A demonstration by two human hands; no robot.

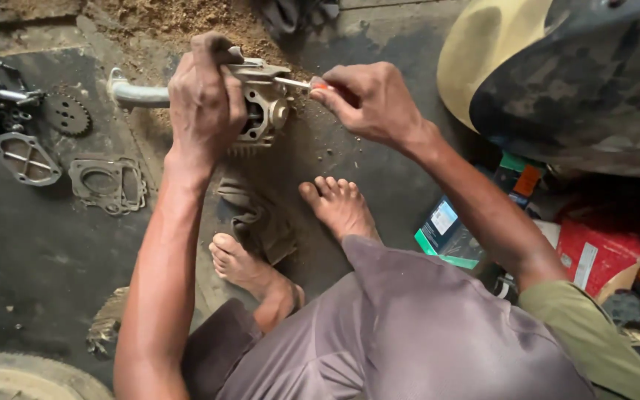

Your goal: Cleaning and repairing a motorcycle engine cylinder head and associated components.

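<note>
Head view. The engine part, a grey metal casting with a round opening and a pipe running out of its left side, sat on the dirty floor just ahead of the person's bare feet. The left hand was clenched over the top of the engine part, pressing it down. The right hand pinched a thin screwdriver by its red handle, the shaft reaching into the upper right of the engine part.

Left of the engine part lay a gear, a metal cover and a gasket. A rag lay between the engine part and the feet.

Risks, as judged: the screwdriver tip could slip toward the left hand, since those fingers sat close beside it. Sawdust just beyond the engine part could get into the opening. The bare toes were near enough to be struck if the engine part tipped.
</note>
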